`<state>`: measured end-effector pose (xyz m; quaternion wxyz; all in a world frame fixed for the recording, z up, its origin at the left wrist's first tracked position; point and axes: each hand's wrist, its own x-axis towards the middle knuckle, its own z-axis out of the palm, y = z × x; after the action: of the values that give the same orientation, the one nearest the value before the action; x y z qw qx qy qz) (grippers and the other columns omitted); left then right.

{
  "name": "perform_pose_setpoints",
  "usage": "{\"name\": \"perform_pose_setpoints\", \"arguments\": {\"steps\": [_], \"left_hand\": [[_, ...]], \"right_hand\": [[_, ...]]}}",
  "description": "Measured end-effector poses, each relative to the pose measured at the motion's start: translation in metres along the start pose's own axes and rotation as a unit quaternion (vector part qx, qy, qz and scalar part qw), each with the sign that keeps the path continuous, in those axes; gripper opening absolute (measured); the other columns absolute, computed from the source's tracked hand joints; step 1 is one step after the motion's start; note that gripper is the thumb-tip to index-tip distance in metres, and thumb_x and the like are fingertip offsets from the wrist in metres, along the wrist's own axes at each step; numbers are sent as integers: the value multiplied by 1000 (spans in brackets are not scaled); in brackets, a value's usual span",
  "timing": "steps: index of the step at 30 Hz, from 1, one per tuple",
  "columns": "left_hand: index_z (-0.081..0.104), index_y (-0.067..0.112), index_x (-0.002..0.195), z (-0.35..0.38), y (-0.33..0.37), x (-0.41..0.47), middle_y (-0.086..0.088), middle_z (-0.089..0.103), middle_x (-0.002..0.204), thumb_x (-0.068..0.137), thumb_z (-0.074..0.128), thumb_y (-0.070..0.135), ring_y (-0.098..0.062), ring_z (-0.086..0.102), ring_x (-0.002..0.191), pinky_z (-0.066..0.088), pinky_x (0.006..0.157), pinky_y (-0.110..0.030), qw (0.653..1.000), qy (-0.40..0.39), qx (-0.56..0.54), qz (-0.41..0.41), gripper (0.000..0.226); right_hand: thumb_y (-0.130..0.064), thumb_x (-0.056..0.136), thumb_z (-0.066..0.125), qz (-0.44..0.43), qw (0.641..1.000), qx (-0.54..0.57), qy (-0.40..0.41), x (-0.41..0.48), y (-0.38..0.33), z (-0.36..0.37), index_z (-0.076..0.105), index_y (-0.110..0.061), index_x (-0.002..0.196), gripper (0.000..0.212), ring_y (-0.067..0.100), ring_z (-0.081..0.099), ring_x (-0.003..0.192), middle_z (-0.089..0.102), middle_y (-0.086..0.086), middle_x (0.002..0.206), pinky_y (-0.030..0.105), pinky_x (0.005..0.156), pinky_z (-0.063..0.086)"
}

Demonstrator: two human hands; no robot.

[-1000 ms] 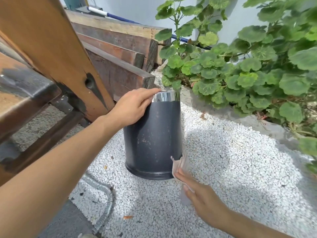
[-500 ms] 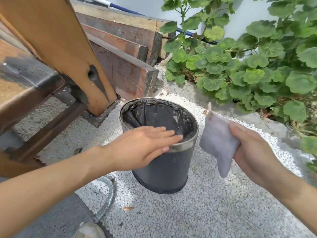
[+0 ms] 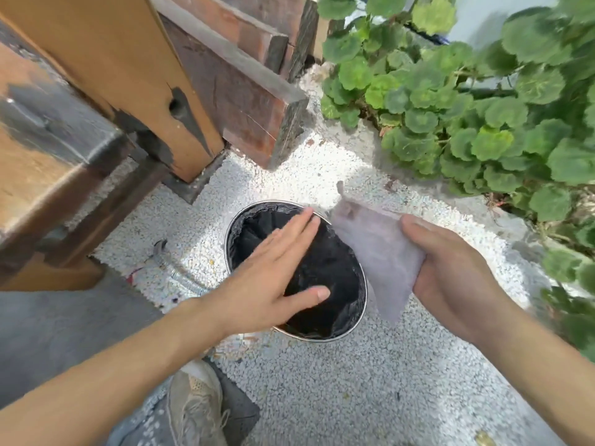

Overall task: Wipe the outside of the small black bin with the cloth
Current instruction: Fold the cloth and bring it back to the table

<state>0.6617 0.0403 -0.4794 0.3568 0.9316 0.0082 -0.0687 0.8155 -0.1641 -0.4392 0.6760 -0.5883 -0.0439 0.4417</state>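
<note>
Grey cloth grip: the right thumb (image 3: 415, 228) lay on top of the cloth (image 3: 376, 252) with the fingers curled beneath, pinching one edge; the rest hung loose.
Left fingers (image 3: 296, 230): straight and close together, holding nothing, spread flat over the bin's mouth; whether they pressed the rim could not be told.
Right hand (image 3: 457, 272): just beside the bin's right rim, the cloth draped across that edge in view and off the wall.
Left hand (image 3: 267, 278): above the black liner (image 3: 328, 268), fingertips near the far rim.
Bin (image 3: 322, 338): upright on the gravel (image 3: 322, 397) between both hands, seen from straight above, so its outer wall was hidden.
Change: a second earlier the cloth was at the foot of the wall and the left hand steadied the rim from the side; the cloth then rose to rim height and the left hand moved over the top.
Meaning: one stroke looked finished; a fresh grip or a turn of the bin probably came next, with more wall left to wipe.
Around: wooden post (image 3: 128, 75), plant (image 3: 450, 107), shoe (image 3: 193, 407).
</note>
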Motion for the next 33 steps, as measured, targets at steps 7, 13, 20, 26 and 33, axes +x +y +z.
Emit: {"name": "perform_pose_setpoints", "arguments": {"steps": [7, 13, 20, 26, 33], "left_hand": [[39, 25, 147, -97, 86, 34, -5, 67, 127, 74, 85, 15, -23, 65, 115, 48, 105, -43, 863, 9, -486, -136, 87], [64, -2, 113, -177, 172, 19, -20, 71, 111, 86, 70, -2, -30, 68, 101, 54, 96, -46, 844, 16, -515, -146, 28], [62, -4, 120, -290, 322, -13, -37, 61, 118, 81, 76, 7, -40, 62, 101, 42, 97, -67, 826, 160, -523, -137, 43], [58, -7, 109, -396, 438, -64, -24, 57, 91, 83, 77, 18, -34, 49, 79, 41, 67, -49, 843, 219, -475, -123, 41], [66, 11, 96, -474, 498, -170, -26, 64, 89, 84, 80, 26, -27, 60, 71, 48, 64, -38, 894, 250, -340, -151, 24]], "right_hand": [[-27, 95, 52, 48, 998, -17, -46, -47, -112, 40, 76, -8, 113, 36, 27, 71, 104, 74, 15, 116, 37, 87, 56], [-25, 101, 48, 16, 998, -45, -47, -98, -220, 68, 71, -3, 121, 38, 34, 69, 114, 72, 18, 123, 44, 95, 55], [-17, 102, 52, -44, 997, -53, -41, -188, -353, 106, 65, 1, 127, 33, 37, 66, 118, 70, 20, 125, 44, 99, 55], [-28, 101, 59, -67, 977, -188, -77, -268, -477, 147, 75, -8, 110, 27, 35, 72, 105, 77, 14, 108, 47, 92, 58], [-26, 98, 67, -121, 867, -435, -211, -334, -557, 222, 78, -16, 92, 16, 1, 75, 73, 79, -9, 78, 7, 65, 52]]}}
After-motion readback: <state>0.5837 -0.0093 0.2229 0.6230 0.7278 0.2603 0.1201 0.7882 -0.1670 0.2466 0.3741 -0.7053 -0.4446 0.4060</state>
